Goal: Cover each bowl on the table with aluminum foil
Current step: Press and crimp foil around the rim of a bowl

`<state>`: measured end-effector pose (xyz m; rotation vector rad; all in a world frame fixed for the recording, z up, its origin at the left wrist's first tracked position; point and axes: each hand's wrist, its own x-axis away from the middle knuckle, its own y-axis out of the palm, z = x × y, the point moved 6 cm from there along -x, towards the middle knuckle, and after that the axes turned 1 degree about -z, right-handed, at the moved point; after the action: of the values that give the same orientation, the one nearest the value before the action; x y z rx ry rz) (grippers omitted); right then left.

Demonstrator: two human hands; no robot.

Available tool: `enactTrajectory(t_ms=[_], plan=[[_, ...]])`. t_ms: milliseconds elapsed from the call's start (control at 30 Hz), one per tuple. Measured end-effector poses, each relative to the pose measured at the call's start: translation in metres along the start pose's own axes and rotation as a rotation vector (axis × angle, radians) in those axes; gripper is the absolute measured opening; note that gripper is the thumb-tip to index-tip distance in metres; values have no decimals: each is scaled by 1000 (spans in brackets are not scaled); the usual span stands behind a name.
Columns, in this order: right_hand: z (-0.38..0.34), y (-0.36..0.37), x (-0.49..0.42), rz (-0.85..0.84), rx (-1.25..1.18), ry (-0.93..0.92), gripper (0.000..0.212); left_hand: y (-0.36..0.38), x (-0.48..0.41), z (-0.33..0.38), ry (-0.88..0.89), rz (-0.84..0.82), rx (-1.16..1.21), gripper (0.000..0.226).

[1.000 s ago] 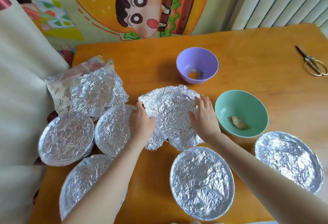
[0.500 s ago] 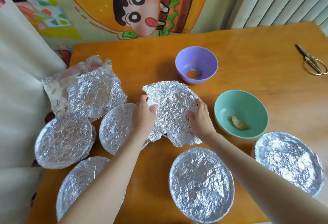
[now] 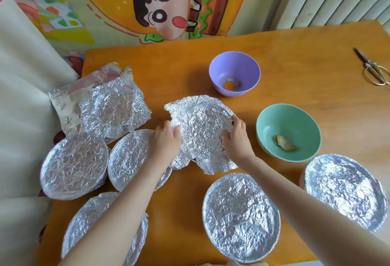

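Note:
A crumpled foil sheet (image 3: 200, 130) lies over a bowl in the middle of the orange table (image 3: 316, 55); the bowl under it is hidden. My left hand (image 3: 166, 137) curls over the sheet's left side and my right hand (image 3: 236, 139) curls round its right edge. The sheet's far edge stands up loose. Several bowls are wrapped tight in foil: two at the left (image 3: 73, 164) (image 3: 130, 158), one at the near left (image 3: 105, 223), one in front (image 3: 240, 217), one at the right (image 3: 346, 189). A purple bowl (image 3: 234, 71) and a green bowl (image 3: 289, 130) stand uncovered, each with a bit of food inside.
Loose foil sheets (image 3: 109, 107) lie piled at the table's left edge. Scissors (image 3: 373, 69) rest at the far right. A beige cloth (image 3: 21, 97) hangs along the left side, and a cartoon wall hanging (image 3: 164, 8) is behind the table.
Both hands have moved inward against the middle foil sheet. The sheet has become narrower and its far edge has risen.

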<state>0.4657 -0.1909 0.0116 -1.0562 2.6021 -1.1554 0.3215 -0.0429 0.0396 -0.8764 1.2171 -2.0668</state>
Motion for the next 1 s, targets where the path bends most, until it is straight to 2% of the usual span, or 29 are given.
enactTrajectory(t_ms=[300,433,567,733,800,933,1000], plan=[[3,-21,-6,80,78,49,47,-10,5,8,25,100,68,29],[-2,-28,-6,124,280,-14,50,-3,2,13,46,72,-29,29],[-11,-16,-7,10,395,-176,53,2,3,8,15,33,-77,26],[-16,-4,-7,-68,501,-252,54,-8,5,7,-15,225,252,34],[-14,-2,-7,-83,525,-237,54,-12,8,15,59,279,245,37],[-10,0,-5,-84,556,-204,56,-7,14,50,437,331,-108,53],[-11,-1,-5,-78,563,-199,57,-7,15,56,466,385,-190,69]])
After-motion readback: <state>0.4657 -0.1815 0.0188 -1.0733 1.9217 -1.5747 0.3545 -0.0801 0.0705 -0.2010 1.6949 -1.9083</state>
